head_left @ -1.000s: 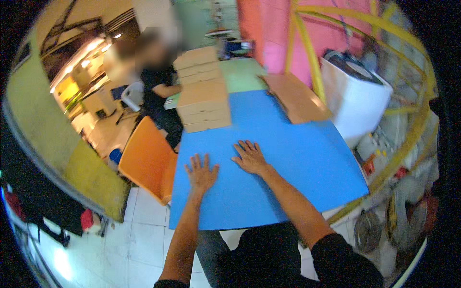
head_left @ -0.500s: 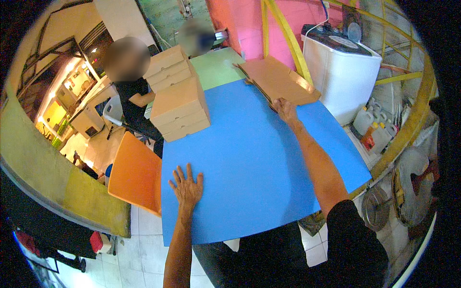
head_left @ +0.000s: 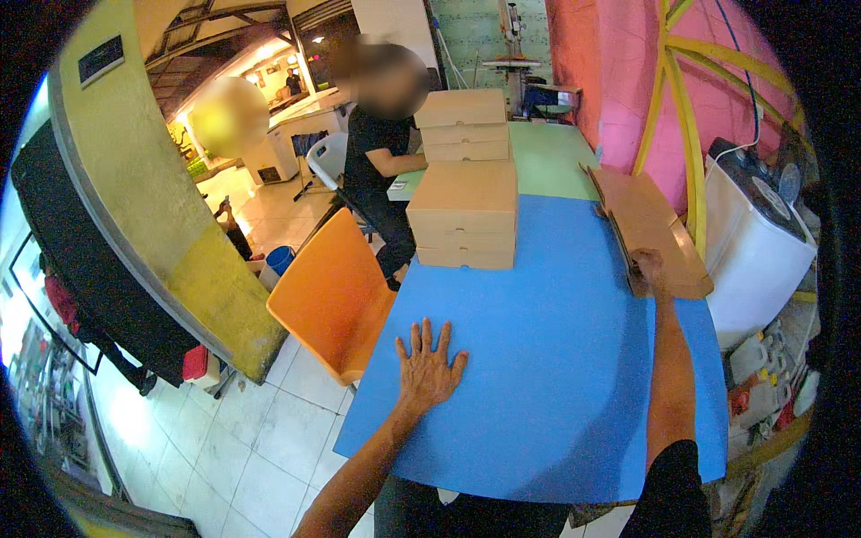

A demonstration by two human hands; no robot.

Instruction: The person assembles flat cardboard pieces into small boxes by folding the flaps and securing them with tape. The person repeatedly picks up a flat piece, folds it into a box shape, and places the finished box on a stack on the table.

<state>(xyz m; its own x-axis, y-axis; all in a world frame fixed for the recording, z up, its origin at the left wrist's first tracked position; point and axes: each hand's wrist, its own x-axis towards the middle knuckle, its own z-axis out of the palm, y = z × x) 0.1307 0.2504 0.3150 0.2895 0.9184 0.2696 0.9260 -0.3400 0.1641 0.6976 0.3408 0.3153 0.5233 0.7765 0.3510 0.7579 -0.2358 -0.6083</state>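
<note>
My left hand (head_left: 430, 369) lies flat on the blue tabletop (head_left: 547, 359), fingers spread, with nothing in it. My right arm reaches to the far right, where my right hand (head_left: 653, 269) is closed on the near left edge of a flat cardboard sheet (head_left: 659, 215). That sheet tops a small pile of folded-flat cardboard; how many pieces my fingers hold is hidden. Left of the pile stand closed brown cardboard boxes (head_left: 462, 202), stacked on the far left part of the blue top. Behind them rises a second stack of boxes (head_left: 462, 117).
A person in black (head_left: 381, 148) sits beyond the boxes, one arm behind them. An orange chair (head_left: 327, 291) stands at the table's left edge. A pale green tabletop (head_left: 556, 152) adjoins the blue one. A white washing machine (head_left: 753, 242) and yellow metal bars (head_left: 686, 134) flank the right side.
The view has swung to the left, so the table and boxes appear farther right. My left hand stays flat on the table, and my right hand still grips the cardboard edge.
</note>
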